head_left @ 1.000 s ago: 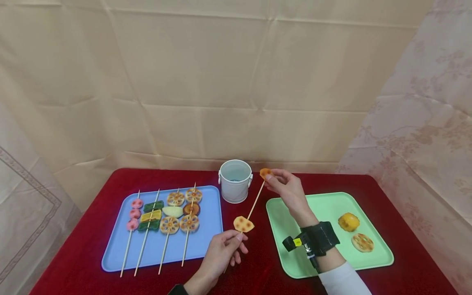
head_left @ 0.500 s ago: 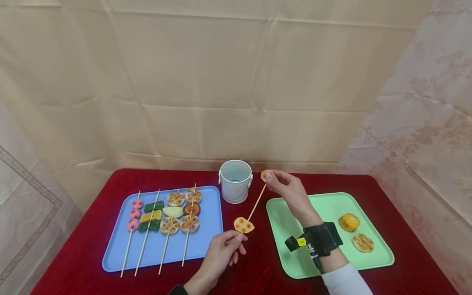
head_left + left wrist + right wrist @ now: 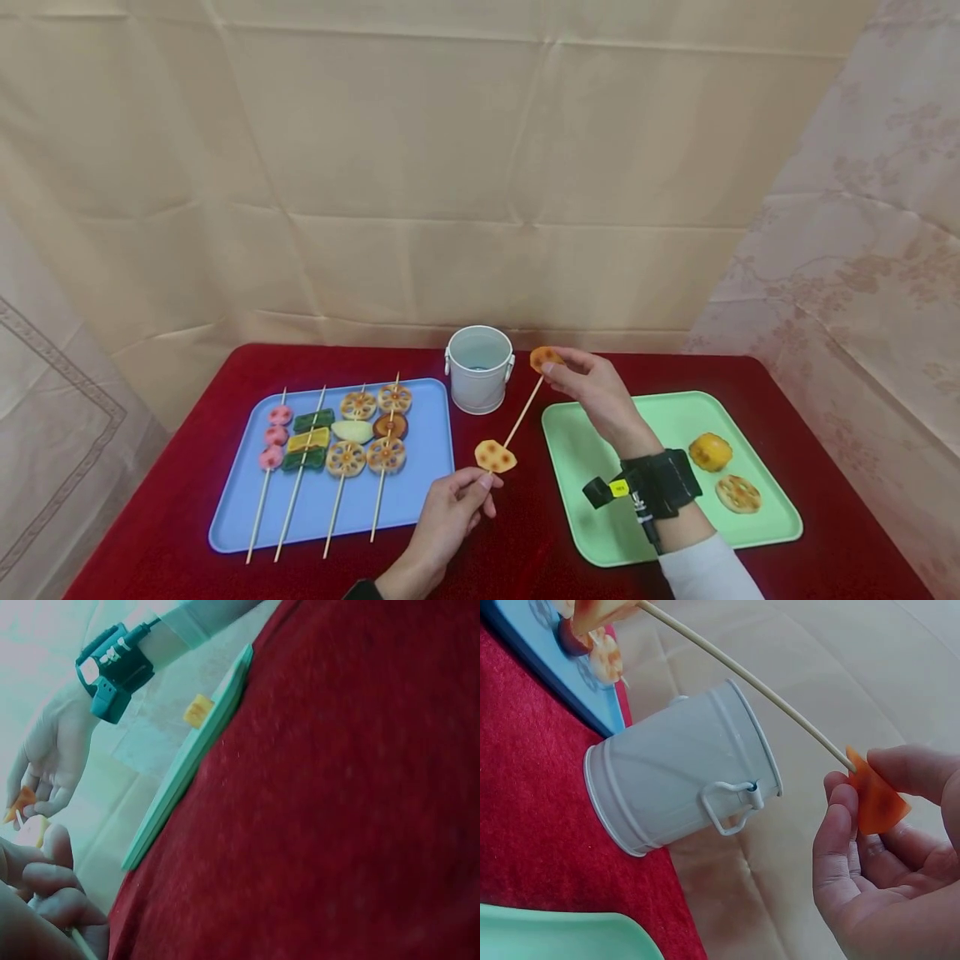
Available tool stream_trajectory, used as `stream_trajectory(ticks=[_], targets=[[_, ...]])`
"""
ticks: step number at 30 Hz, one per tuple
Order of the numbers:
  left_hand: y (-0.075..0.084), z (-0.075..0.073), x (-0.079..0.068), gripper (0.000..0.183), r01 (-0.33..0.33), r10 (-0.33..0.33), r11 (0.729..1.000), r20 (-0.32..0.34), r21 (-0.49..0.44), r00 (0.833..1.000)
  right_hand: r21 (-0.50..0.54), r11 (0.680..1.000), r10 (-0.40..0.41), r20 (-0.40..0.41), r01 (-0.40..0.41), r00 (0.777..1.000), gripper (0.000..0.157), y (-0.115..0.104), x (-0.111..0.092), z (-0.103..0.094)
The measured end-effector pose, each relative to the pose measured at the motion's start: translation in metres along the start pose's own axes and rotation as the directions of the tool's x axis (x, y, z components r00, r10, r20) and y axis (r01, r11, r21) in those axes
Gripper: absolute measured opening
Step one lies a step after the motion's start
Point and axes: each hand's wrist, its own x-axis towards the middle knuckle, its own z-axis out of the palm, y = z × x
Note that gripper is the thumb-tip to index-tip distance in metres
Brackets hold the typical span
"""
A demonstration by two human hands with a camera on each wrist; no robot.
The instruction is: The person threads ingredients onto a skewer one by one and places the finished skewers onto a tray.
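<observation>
My left hand (image 3: 448,510) pinches a thin wooden skewer (image 3: 522,414) just below a pale, brown-spotted food slice (image 3: 495,457) threaded on it. The skewer slants up and away to the right. At its far end, my right hand (image 3: 591,393) holds a darker orange spotted slice (image 3: 545,358) between thumb and fingers. The right wrist view shows the skewer's end meeting this orange slice (image 3: 880,796). In the left wrist view, curled left fingers (image 3: 56,889) surround the lower skewer shaft.
Behind the skewer stands a white metal bucket (image 3: 478,387). At left, a blue tray (image 3: 234,508) bears several loaded skewers. The green tray (image 3: 600,546) at right has a yellow chunk (image 3: 709,452) and a lotus root slice (image 3: 738,494). A red cloth (image 3: 517,550) covers the table.
My right hand has shifted slightly right and down, and its orange slice has turned, hiding then showing its spotted face. The left hand has stayed nearly still.
</observation>
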Motion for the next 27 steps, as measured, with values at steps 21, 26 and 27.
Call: stream_trajectory(ticks=[21, 26, 27], targets=[[0.003, 0.011, 0.002, 0.037, 0.043, -0.049, 0.987, -0.034, -0.152, 0.998, 0.112, 0.99, 0.088, -0.029, -0.084, 0.996, 0.057, 0.008, -0.007, 0.026], [0.005, 0.012, 0.003, 0.038, 0.049, -0.055, 0.991, -0.046, -0.128, 0.997, 0.078, 0.995, 0.074, -0.086, -0.067, 0.994, 0.06, 0.008, -0.003, 0.029], [0.005, 0.012, 0.003, 0.037, 0.05, -0.056, 0.991, -0.048, -0.123, 0.997, 0.065, 0.996, 0.063, -0.092, -0.057, 0.994, 0.06, 0.008, -0.002, 0.03]])
